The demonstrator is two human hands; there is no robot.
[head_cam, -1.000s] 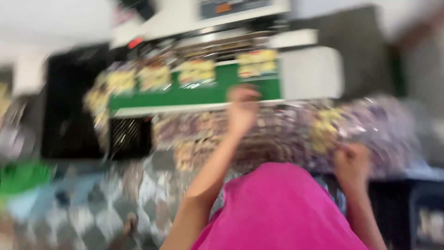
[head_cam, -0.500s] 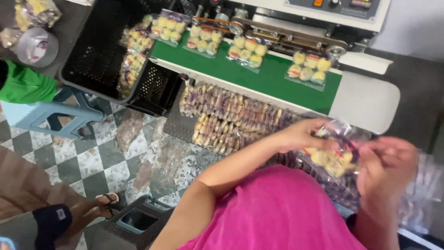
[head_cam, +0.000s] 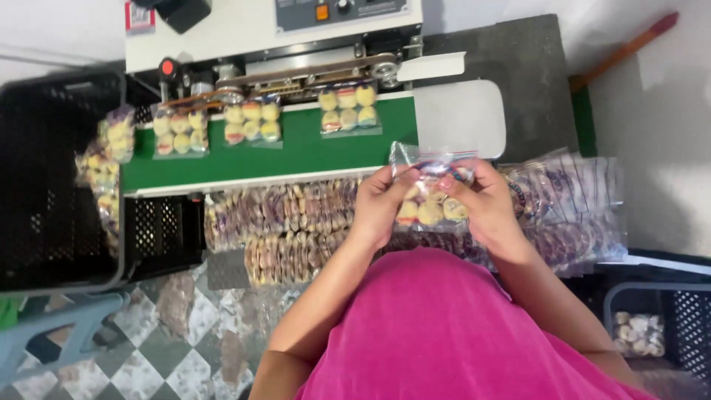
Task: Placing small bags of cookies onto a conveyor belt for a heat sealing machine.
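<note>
Both my hands hold one clear plastic bag of round yellow and pink cookies [head_cam: 428,194] in front of my chest. My left hand [head_cam: 381,204] grips its left side and my right hand [head_cam: 485,201] grips its right side. The bag's open top points toward the green conveyor belt [head_cam: 296,152] of a sealing machine [head_cam: 281,37]. Three filled cookie bags ride on the belt: one at the left [head_cam: 180,132], one in the middle [head_cam: 252,123], one at the right [head_cam: 348,109].
A black plastic crate [head_cam: 52,185] at the belt's left end catches sealed bags [head_cam: 107,159]. Rows of filled cookie bags [head_cam: 289,222] lie below the belt. A stack of empty clear bags [head_cam: 570,207] sits at the right. Another crate [head_cam: 659,326] stands at the lower right.
The view has swung and steadied over the belt. My hands have come together and raised the cookie bag toward the belt. The bags on the belt have moved left.
</note>
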